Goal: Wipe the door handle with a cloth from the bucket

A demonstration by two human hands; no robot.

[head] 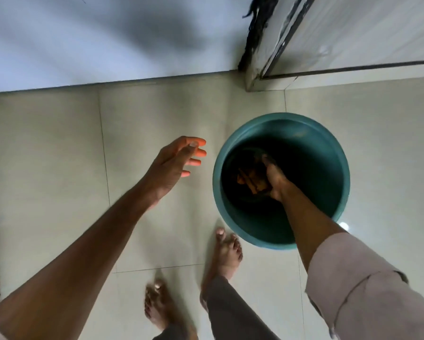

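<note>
A teal round bucket (pixel 333 148) stands on the tiled floor, right of centre. Deep inside it lies an orange-brown cloth (pixel 251 180) in the dark. My right hand (pixel 276 179) reaches down into the bucket and lies against the cloth's right side, its fingers curled at it; the dim, blurred view does not show a firm grip. My left hand (pixel 174 165) hovers above the floor just left of the bucket's rim, fingers spread, holding nothing. No door handle is in view.
Pale floor tiles (pixel 58 168) stretch to a white wall (pixel 107 40) at the top. A door frame corner with a dark worn edge (pixel 257 45) stands behind the bucket. My two bare feet (pixel 226 253) are just in front of the bucket.
</note>
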